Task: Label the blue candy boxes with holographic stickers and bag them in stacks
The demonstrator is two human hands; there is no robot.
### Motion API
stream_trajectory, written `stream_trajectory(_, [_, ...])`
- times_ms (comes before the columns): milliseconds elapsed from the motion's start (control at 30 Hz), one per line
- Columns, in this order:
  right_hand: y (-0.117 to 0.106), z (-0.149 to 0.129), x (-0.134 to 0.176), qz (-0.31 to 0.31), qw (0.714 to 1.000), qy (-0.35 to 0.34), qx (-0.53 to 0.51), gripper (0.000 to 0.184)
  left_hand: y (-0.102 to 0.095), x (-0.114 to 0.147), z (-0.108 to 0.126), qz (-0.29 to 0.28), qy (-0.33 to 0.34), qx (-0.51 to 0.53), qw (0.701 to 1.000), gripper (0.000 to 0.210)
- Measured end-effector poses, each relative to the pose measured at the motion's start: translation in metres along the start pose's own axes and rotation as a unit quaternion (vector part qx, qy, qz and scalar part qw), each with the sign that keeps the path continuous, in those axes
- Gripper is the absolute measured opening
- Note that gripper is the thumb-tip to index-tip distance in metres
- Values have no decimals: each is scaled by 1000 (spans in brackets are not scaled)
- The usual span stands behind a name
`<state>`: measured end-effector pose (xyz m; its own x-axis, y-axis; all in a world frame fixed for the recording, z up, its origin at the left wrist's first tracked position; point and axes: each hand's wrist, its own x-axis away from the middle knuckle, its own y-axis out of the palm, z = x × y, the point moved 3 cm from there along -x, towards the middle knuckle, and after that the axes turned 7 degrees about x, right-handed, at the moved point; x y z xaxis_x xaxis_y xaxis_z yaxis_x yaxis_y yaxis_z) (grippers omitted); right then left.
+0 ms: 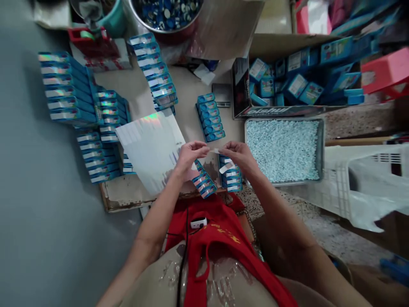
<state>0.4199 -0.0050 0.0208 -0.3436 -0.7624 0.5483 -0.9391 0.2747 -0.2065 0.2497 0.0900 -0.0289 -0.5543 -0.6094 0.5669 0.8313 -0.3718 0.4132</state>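
My left hand [191, 157] and my right hand [239, 154] are close together above the table's front edge, fingers pinched. A small pale sticker strip [214, 150] stretches between their fingertips. A second whitish label [226, 166] shows just below my right fingers; whether it hangs from them I cannot tell. Against my left hand lies a large silvery label sheet [151, 147], with a rainbow sheen at its top. Under my hands are two rows of small blue boxes, one row [204, 181] at the left and another row [233, 177] at the right, partly hidden by the hands.
Stacked blue boxes [68, 87] fill the table's left side. Further rows of boxes [156, 70] [211, 117] stand behind my hands. On the right are a metal tray [284, 184] of pale blue pellets and a carton [271, 111] of blue boxes. A metal bowl [143, 23] sits at the back.
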Motion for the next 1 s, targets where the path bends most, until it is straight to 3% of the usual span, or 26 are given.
stream_trajectory(100, [-27, 15, -2, 11, 999, 39, -3, 45, 23, -9, -10, 10, -31, -16, 999, 47])
stream_trajectory(233, [-44, 40, 0, 31, 998, 56, -2, 44, 37, -16, -26, 12, -56, -24, 998, 44])
stream_trajectory(367, [-56, 65, -2, 87, 985, 63, 133, 42, 48, -24, -50, 43, -46, -48, 997, 32])
stream_trajectory(500, [-65, 76, -13, 129, 945, 68, 294, 33, 57, -34, -72, 102, -23, -96, 990, 19])
stream_trajectory(667, [-66, 81, -27, 135, 913, 84, 375, 25, 60, -39, -83, 132, -32, -114, 984, 18])
stream_trajectory(1000, [-63, 79, -37, 102, 923, 80, 363, 22, 53, -38, -85, 142, -59, -101, 983, 13])
